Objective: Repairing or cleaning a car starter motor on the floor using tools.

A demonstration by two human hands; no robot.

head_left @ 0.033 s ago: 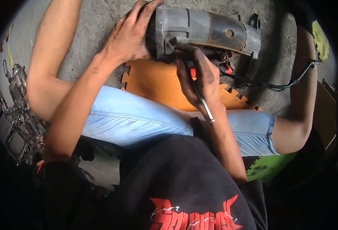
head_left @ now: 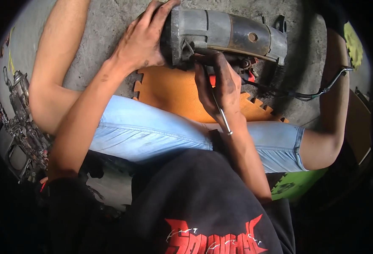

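A cylindrical grey starter motor with a dark rust-edged band lies across the floor at the top. My left hand is wrapped around its left end, fingers over the far side and thumb near the dark end face. Fingers of my right hand are closed on a thin metal rod tool. The tool's small flared end points back over my wrist. Its other end runs up toward the motor's near side, by the flange. My right fingers partly hide that contact, so I cannot tell exactly where the tip sits.
An orange foam mat lies beneath the motor's near side. A black cable runs right from the motor past my leg. Greasy metal parts are piled at the left. A green mat shows at the lower right.
The rod tool has swung slightly, its flared end shifting a little left, and my right hand has tilted slightly with it. My left hand and the motor stay nearly still.
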